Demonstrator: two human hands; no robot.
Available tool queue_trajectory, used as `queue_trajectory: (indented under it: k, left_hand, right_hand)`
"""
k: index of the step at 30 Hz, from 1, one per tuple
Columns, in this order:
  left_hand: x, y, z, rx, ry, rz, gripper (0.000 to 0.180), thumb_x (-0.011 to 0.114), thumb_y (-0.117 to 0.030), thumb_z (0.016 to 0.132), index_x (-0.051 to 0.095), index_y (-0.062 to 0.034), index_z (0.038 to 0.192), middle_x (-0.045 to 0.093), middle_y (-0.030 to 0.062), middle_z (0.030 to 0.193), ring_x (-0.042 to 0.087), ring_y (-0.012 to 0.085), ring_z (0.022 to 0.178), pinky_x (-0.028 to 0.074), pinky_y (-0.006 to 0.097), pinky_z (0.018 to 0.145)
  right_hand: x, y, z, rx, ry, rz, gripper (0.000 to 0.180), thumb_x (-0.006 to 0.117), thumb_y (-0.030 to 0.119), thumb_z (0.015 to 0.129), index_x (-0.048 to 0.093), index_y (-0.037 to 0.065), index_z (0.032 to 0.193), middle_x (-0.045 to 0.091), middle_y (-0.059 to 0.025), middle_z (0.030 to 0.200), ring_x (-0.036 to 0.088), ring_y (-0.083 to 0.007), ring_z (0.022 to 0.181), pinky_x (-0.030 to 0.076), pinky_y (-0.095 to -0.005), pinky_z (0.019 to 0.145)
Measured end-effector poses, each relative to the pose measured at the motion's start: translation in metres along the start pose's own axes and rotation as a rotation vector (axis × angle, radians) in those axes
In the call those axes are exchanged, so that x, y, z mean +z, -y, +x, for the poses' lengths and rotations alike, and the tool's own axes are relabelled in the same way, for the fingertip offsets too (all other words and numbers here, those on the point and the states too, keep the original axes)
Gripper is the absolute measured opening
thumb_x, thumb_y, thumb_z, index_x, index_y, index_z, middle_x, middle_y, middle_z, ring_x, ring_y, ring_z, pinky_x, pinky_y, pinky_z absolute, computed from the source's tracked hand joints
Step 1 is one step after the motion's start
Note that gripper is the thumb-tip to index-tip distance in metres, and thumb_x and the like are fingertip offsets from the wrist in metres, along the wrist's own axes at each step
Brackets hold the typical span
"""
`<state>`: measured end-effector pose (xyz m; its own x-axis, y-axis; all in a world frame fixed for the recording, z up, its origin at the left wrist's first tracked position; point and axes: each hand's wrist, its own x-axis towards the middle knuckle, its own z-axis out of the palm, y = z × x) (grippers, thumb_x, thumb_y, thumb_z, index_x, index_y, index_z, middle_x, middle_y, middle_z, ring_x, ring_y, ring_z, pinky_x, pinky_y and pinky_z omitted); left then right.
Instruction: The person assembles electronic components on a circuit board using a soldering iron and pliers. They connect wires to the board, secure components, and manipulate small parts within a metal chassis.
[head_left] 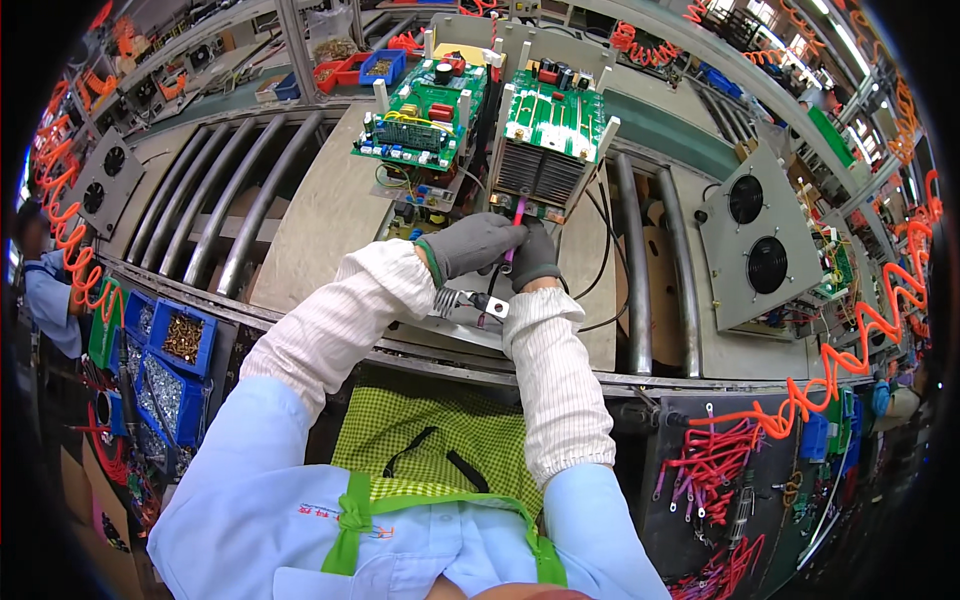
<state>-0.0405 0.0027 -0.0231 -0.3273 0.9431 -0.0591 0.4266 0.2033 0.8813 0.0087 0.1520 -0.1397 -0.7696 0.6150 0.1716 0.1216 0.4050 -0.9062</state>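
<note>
Close to the near end of an electronic unit, my gloved left hand (475,246) is closed around a short pink cable lead (519,211). My gloved right hand (537,257) is beside it, fingers bent in at the same lead; its fingertips are partly hidden. The unit has a black finned heat sink (545,177) with a green circuit board (555,122) on top. To its left stands a second green circuit board (422,115) with white posts. Below my hands lies a metal tab with a hole (497,308), beside a coiled spring-like part.
A grey panel with two fans (758,237) stands at right, another fan panel (104,172) at left. Conveyor rollers (250,215) flank the work board. Blue bins of screws (183,338) hang lower left, pink cable leads (708,465) lower right. An orange coiled hose (835,372) crosses the right side.
</note>
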Motion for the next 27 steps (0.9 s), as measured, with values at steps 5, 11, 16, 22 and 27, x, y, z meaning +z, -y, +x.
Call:
queue_trajectory:
  k: [5, 11, 16, 22, 27]
  left_hand:
    - [0.004, -0.014, 0.001, -0.208, -0.03, -0.188, 0.032, 0.048, -0.033, 0.096, 0.06, -0.0028, 0.094, 0.05, 0.0027, 0.072, 0.047, 0.0101, 0.054, 0.039, 0.025, 0.049]
    - [0.007, -0.004, 0.0, -0.206, -0.068, -0.177, 0.034, 0.048, -0.034, 0.096, 0.061, -0.0022, 0.092, 0.052, 0.0032, 0.073, 0.049, 0.0115, 0.056, 0.041, 0.027, 0.051]
    - [0.008, -0.008, 0.005, -0.141, -0.014, -0.116, 0.036, 0.048, -0.035, 0.095, 0.061, -0.0012, 0.091, 0.052, 0.0047, 0.073, 0.05, 0.013, 0.057, 0.042, 0.029, 0.052]
    - [0.004, -0.005, 0.004, 0.019, 0.02, 0.054, 0.032, 0.046, -0.032, 0.095, 0.062, -0.0034, 0.097, 0.053, 0.0069, 0.08, 0.052, 0.0139, 0.06, 0.044, 0.029, 0.053]
    - [0.001, 0.006, 0.002, 0.098, -0.006, 0.237, 0.028, 0.044, -0.026, 0.098, 0.06, -0.0028, 0.105, 0.054, 0.0071, 0.086, 0.054, 0.014, 0.062, 0.045, 0.027, 0.054]
  right_hand:
    - [-0.004, -0.004, 0.001, -0.006, -0.018, 0.037, 0.024, 0.061, 0.008, 0.08, 0.062, 0.004, 0.104, 0.068, -0.0192, 0.091, 0.066, -0.035, 0.085, 0.051, -0.0408, 0.071]
    - [0.003, -0.01, -0.006, -0.137, -0.041, -0.029, 0.024, 0.045, 0.022, 0.095, 0.06, 0.003, 0.099, 0.066, -0.0124, 0.084, 0.063, -0.0247, 0.074, 0.049, -0.0369, 0.066]
    - [-0.005, -0.036, 0.019, 0.465, 0.17, 1.099, 0.03, 0.068, 0.007, 0.077, 0.061, 0.004, 0.105, 0.068, -0.0179, 0.094, 0.067, -0.0324, 0.086, 0.052, -0.0383, 0.073]
    - [-0.005, -0.029, 0.012, 0.078, 0.082, 0.043, 0.043, 0.073, 0.004, 0.07, 0.058, 0.004, 0.11, 0.067, -0.0184, 0.097, 0.067, -0.0317, 0.088, 0.052, -0.0375, 0.071]
    - [-0.008, -0.006, -0.001, -0.101, 0.041, -0.34, 0.028, 0.065, 0.012, 0.081, 0.058, 0.003, 0.106, 0.066, -0.0194, 0.094, 0.066, -0.0314, 0.088, 0.052, -0.0403, 0.071]
